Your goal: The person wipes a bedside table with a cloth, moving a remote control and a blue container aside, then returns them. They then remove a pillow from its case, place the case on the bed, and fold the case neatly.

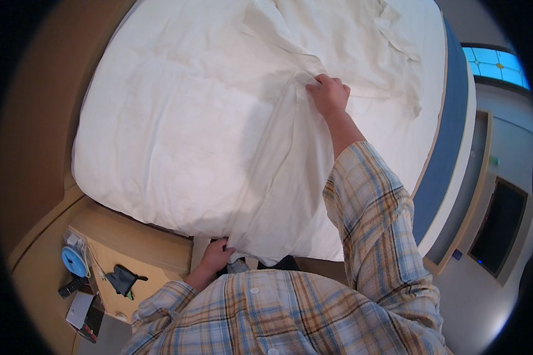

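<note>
A white cloth, perhaps a sheet or duvet cover (288, 177), lies folded and creased over the bed. My right hand (331, 94) grips it over the middle of the mattress, raising a long fold that runs back towards me. Down at the near edge of the bed, my left hand (217, 257) pinches the cloth's lower left corner between thumb and fingers. White bedding (129, 133) covers the mattress to the left. More of the cloth is bunched at the far right of the bed, beyond my right hand.
Left of me stands a wooden bedside table (146, 275) with a dark pouch (123, 280). Near it are a blue round object (74, 261), a remote control (73, 287) and a white box-like object (81, 308). A brown headboard (35, 111) borders the left; a dark screen (499, 226) is at right.
</note>
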Demonstrator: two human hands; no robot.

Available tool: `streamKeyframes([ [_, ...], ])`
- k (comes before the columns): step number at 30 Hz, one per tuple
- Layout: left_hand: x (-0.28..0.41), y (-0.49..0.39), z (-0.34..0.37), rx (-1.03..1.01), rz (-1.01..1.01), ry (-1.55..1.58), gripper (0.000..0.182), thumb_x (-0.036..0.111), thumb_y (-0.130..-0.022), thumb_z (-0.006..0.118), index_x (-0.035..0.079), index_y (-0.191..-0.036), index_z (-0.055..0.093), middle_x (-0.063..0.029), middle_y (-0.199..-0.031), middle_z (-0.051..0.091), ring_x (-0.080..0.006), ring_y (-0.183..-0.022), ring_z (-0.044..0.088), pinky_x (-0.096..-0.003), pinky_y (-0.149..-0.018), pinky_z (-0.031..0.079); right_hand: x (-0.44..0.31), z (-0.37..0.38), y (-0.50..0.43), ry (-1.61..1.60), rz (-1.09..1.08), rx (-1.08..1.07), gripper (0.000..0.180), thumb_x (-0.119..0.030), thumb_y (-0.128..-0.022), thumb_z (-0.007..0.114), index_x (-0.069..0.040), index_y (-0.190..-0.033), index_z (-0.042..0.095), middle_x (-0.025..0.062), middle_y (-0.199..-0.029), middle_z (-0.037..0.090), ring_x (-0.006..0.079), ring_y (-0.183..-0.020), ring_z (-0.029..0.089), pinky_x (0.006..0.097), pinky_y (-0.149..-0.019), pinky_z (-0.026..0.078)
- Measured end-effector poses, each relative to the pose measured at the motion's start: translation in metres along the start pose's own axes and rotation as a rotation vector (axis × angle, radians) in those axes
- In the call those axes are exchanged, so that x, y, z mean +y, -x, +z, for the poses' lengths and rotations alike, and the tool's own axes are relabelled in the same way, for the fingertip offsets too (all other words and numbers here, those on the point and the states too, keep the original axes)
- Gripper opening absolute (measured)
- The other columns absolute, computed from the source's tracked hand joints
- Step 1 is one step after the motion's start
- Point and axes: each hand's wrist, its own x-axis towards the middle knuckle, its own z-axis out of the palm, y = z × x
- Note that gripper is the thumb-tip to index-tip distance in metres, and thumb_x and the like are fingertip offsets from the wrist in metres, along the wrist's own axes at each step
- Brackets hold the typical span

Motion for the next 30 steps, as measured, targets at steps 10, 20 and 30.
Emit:
streamKeyframes([
  [10, -0.008, 0.007, -0.002, 0.072, 0.064, 0.011, 0.023, 0.013, -0.078, 0.065, 0.0, -0.096, 0.061, -0.0145, -0.078, 0.063, -0.0233, -0.068, 0.06, -0.0325, -0.065, 0.048, -0.002, 0.017, 0.031, -0.179, 0.085, 0.257, 0.03, -0.02, -0.079, 0.063, -0.013, -0.107, 0.06, 0.0056, -0.11, 0.058, 0.026, -0.105, 0.05, 0.0395, -0.094, 0.032],
  [20, 0.085, 0.001, -0.016, 0.169, 0.561, -0.046, 0.021, 0.005, -0.081, 0.059, 0.001, -0.101, 0.054, -0.0121, -0.085, 0.054, -0.0239, -0.075, 0.054, -0.0312, -0.069, 0.045, -0.025, 0.014, 0.194, -0.553, 0.295, -0.102, 0.024, -0.018, -0.077, 0.068, -0.004, -0.091, 0.055, 0.0093, -0.087, 0.056, 0.0214, -0.076, 0.054, 0.0323, -0.069, 0.045],
  [30, 0.176, -0.088, -0.007, 0.398, 0.558, -0.266, 0.029, 0.007, -0.08, 0.06, 0.001, -0.107, 0.053, -0.0157, -0.091, 0.057, -0.03, -0.078, 0.059, -0.0367, -0.07, 0.048, -0.023, 0.009, 0.172, -0.34, 0.408, -0.361, 0.025, -0.031, -0.081, 0.056, -0.007, -0.081, 0.061, 0.0108, -0.089, 0.063, 0.0297, -0.082, 0.06, 0.0407, -0.071, 0.047],
])
